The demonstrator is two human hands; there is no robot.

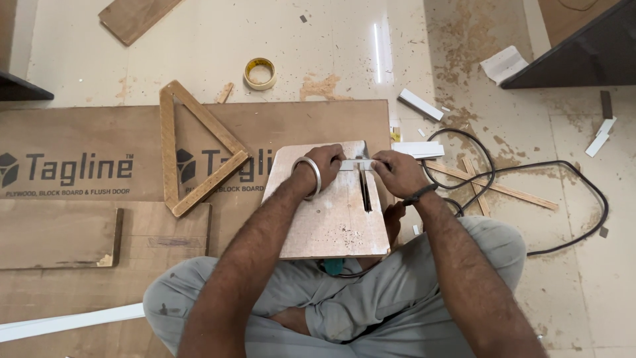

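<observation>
Left hand point(326, 162) and right hand point(395, 171) each pinch one end of a white trim strip point(356, 164) lying across the saw table point(331, 219) slot; light, stiff, seemingly brittle, best gripped near both ends.

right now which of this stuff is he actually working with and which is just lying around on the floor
In use:
left hand
right hand
small white strip, held by both
slotted saw board

Lying about:
wooden triangle
tape roll
black cable
white offcuts
plywood sheet
</observation>
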